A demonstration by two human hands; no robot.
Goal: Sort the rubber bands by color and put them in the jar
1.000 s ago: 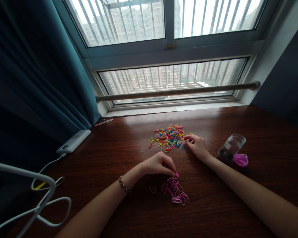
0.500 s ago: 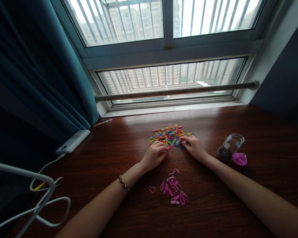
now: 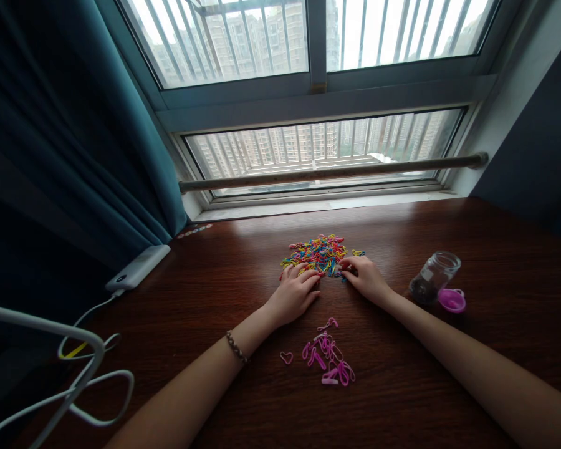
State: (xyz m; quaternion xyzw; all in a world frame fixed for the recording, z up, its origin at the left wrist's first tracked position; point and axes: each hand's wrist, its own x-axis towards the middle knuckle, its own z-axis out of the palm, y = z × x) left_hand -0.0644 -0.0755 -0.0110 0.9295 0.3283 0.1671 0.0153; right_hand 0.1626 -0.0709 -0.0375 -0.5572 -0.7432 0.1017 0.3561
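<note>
A heap of small multicoloured clips [image 3: 320, 252], which look like paper clips, lies on the wooden table. My left hand [image 3: 293, 296] rests at its near left edge, fingers spread and touching the clips, thumb held apart. At the heap's right edge my right hand [image 3: 362, 276] has thumb and forefinger pinched; what is between the fingertips is too small to make out. Nearer to me is a smaller group of pink clips [image 3: 327, 355], loosely scattered between my forearms. A pink heart-shaped clip [image 3: 286, 357] lies on its own to their left.
On the right, a clear jar [image 3: 434, 274] with dark contents leans on its side beside a pink lid [image 3: 452, 300]. A white power bank-like block [image 3: 138, 268] with a cable lies left, near the blue curtain [image 3: 135, 156]. White tubing [image 3: 88, 349] curves at lower left.
My left hand's fingers have spread out and reached slightly forward over the heap's near edge, and its thumb has moved away. My right hand has barely shifted.
</note>
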